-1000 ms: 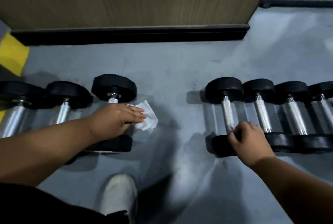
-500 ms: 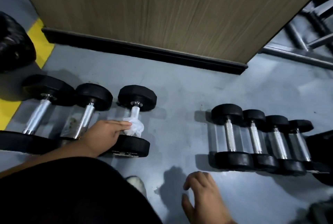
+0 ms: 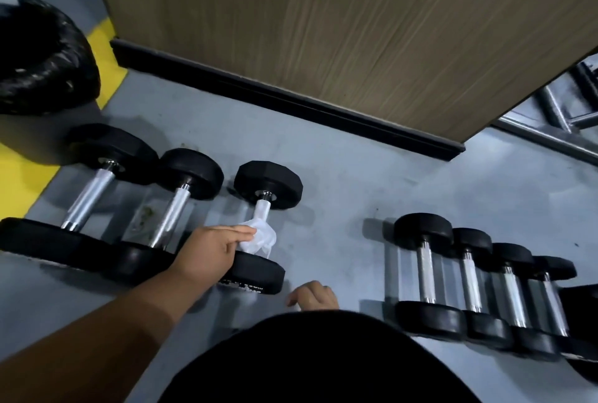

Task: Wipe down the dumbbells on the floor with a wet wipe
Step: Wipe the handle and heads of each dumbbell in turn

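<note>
Three black dumbbells with steel handles lie side by side on the grey floor at left. On the rightmost of them (image 3: 268, 185), my left hand (image 3: 210, 250) grips a white wet wipe (image 3: 260, 237) wrapped round the lower part of the handle. My right hand (image 3: 312, 297) hovers low over the floor just right of that dumbbell, fingers loosely bent, holding nothing; my dark-clothed knee hides most of it. A second row of several smaller dumbbells (image 3: 424, 270) lies at right.
A wood-panelled wall with a black skirting board (image 3: 291, 104) runs behind the dumbbells. A black tyre-like object (image 3: 38, 56) sits at far left over yellow floor marking (image 3: 19, 182). Metal frame bars (image 3: 556, 124) stand at right. My dark-clothed leg fills the bottom centre.
My right hand let go of the right row's dumbbell and drew back toward my knee. The view swung up and left. My left hand stayed on the handle with the wipe.
</note>
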